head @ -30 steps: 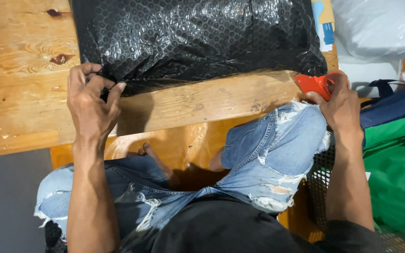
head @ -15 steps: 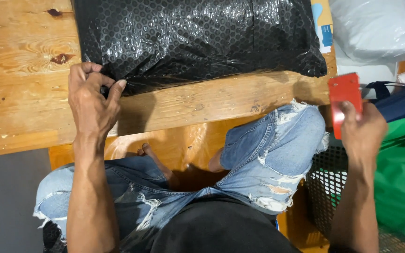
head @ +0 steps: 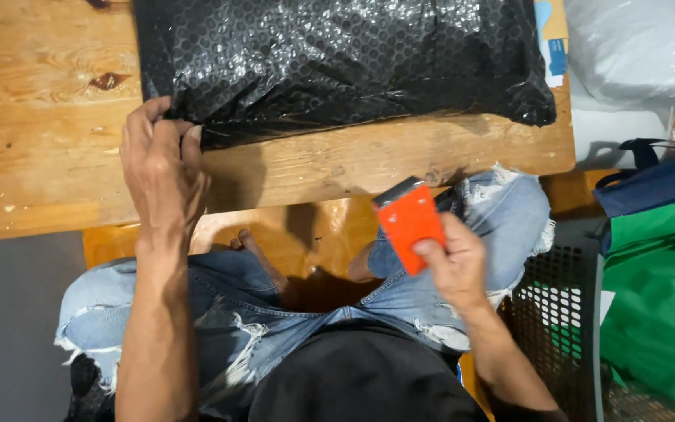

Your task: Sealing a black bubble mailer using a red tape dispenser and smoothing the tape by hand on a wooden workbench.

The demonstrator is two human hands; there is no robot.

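Nearest, right hand clenched on an orange scraper, blade end facing far. Farther left, left hand pinching the near-left corner of the black bubble-wrap parcel on the wooden table. Best kept taut, blade clear of fingers.

A black bubble-wrap package, wide and puffy with a shiny honeycomb surface, lies across the far side of the counter. A label, a narrow strip of tan and blue, peeks out at its right end. Right of the counter sits a pale plastic bag.
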